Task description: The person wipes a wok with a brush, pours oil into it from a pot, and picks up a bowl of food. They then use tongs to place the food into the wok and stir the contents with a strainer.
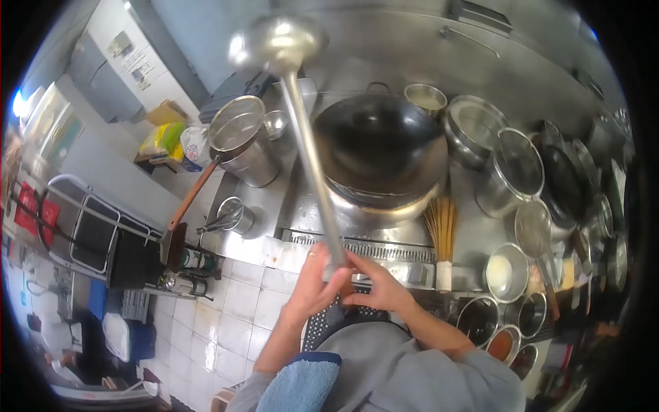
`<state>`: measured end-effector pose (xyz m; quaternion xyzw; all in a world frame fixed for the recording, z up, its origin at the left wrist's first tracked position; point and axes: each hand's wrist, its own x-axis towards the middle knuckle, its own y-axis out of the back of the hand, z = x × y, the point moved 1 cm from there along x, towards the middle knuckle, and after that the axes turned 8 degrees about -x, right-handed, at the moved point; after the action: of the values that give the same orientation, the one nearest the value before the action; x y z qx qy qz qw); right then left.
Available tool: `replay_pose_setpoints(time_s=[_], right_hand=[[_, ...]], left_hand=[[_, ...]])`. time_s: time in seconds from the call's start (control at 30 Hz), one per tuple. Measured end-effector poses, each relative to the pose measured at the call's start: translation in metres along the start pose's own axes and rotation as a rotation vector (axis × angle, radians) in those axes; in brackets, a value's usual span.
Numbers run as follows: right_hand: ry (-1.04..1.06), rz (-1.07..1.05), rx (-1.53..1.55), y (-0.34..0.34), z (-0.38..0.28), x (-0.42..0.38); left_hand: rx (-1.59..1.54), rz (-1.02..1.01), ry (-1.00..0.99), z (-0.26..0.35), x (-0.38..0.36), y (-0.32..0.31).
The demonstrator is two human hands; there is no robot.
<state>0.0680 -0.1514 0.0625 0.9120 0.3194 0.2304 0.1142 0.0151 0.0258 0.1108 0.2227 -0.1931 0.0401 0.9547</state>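
A long-handled steel ladle [309, 147] stands upright in front of me, its bowl raised at the top of the view. My left hand [316, 283] is closed around the lower end of the handle, thumb in front. From the other side, my right hand [384, 287] curls its fingers against the same end; some fingertips are hidden behind the handle. Beyond the ladle, a dark wok [377, 151] sits on the stove burner [384, 206]. To the right of the burner lies a bamboo wok brush [443, 223].
Left on the counter are a strainer [237, 123] over a tall steel pot [254, 163] and a small metal cup [235, 214]. At right stand several steel pots [473, 127], a skimmer [533, 226] and sauce containers [503, 343]. A faucet [470, 40] juts from the back wall.
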Motion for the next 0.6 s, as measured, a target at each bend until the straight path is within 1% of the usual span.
replay_pose_setpoints(time_s=[0.1, 0.13, 0.17, 0.2, 0.23, 0.33, 0.37, 0.4, 0.43, 0.47, 0.57, 0.6], right_hand=[[-0.517, 0.066, 0.464, 0.014, 0.01, -0.025], [-0.469, 0.184, 0.398, 0.018, 0.023, -0.039], [-0.426, 0.3, 0.321, 0.022, 0.035, -0.053], [-0.5, 0.345, 0.288, 0.031, 0.044, -0.071], [-0.581, 0.384, 0.258, 0.035, 0.049, -0.09], [-0.703, 0.536, 0.165, 0.044, 0.041, -0.137], [-0.717, 0.601, 0.217, 0.046, 0.036, -0.148], [-0.731, 0.66, 0.273, 0.042, 0.03, -0.159], [-0.745, 0.719, 0.333, 0.036, 0.026, -0.167], [-0.74, 0.762, 0.319, 0.029, 0.025, -0.171], [-0.801, 0.842, 0.4, 0.008, 0.023, -0.165], [-0.78, 0.871, 0.418, -0.002, 0.028, -0.159]], left_hand=[[0.09, -0.164, -0.007, 0.038, 0.018, -0.002], [0.128, -0.205, 0.04, 0.031, 0.014, 0.007], [0.138, -0.177, 0.124, 0.02, 0.007, 0.014], [0.241, -0.114, 0.118, 0.003, -0.005, 0.024], [0.261, -0.061, 0.18, -0.007, -0.015, 0.037], [0.649, 0.062, 0.22, -0.048, -0.052, 0.087], [0.67, 0.106, 0.247, -0.068, -0.063, 0.111], [0.726, 0.139, 0.208, -0.067, -0.065, 0.133], [0.743, 0.172, 0.216, -0.066, -0.064, 0.154], [0.792, 0.219, 0.18, -0.061, -0.062, 0.173], [0.816, 0.304, 0.173, -0.08, -0.057, 0.241], [0.878, 0.313, 0.171, -0.086, -0.051, 0.255]])
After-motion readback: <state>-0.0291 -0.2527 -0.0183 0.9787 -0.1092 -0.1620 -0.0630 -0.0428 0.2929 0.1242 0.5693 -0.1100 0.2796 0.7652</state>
